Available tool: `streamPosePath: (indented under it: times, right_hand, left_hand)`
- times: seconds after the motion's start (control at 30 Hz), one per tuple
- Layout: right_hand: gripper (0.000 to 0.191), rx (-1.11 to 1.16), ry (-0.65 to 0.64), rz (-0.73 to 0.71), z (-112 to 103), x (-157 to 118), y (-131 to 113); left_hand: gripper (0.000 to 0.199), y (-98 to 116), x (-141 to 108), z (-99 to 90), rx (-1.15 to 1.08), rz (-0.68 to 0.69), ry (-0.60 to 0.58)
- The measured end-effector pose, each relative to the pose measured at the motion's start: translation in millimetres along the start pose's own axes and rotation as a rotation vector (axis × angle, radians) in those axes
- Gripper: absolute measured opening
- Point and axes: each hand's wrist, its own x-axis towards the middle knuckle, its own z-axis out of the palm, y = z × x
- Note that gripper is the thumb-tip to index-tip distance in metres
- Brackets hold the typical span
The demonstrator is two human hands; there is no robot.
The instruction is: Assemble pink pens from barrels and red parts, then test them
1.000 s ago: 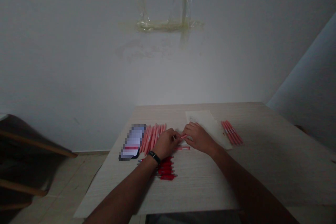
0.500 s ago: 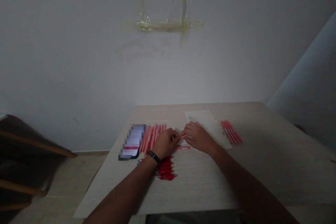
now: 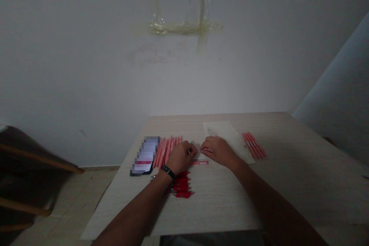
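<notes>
My left hand (image 3: 181,157), with a black band on its wrist (image 3: 168,172), is shut around a thin pen part (image 3: 189,151) whose far end shows between the fingers. My right hand (image 3: 218,152) pinches a pink pen piece (image 3: 206,149), mostly hidden by the fingers. Just below the hands lies a single pink-and-red pen (image 3: 200,162). A row of pink pens (image 3: 168,150) lies beyond my left hand, and a heap of red pens (image 3: 181,185) lies below it. Another pink bundle (image 3: 253,145) lies to the right.
A phone with a blurred screen (image 3: 145,155) lies at the left of the light wood table (image 3: 219,200). A sheet of paper (image 3: 223,134) lies under my right hand's far side. A dark chair (image 3: 25,153) stands left of the table, before a taped white wall (image 3: 184,27).
My hands have drawn slightly apart, with the left hand moving down and left. The pink piece now stays with my right hand. The pens on the table have not visibly moved.
</notes>
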Motion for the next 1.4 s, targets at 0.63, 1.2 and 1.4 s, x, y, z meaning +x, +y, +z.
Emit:
streamPosePath:
  times: [0.63,1.2,1.4]
  right_hand:
    - [0.008,-0.094,-0.176,0.071,6.6,2.5,-7.0]
    - [0.024,0.117,-0.053,-0.010,0.8,0.4,0.8]
    - [0.023,0.198,0.041,-0.049,4.2,2.5,-2.5]
  left_hand:
    - [0.020,-3.3,1.1,-4.0,0.034,-0.010,0.085]
    - [0.024,-4.3,0.1,-1.8,0.041,-0.025,0.063]
    - [0.023,-4.5,0.6,-1.2,0.011,0.032,0.030]
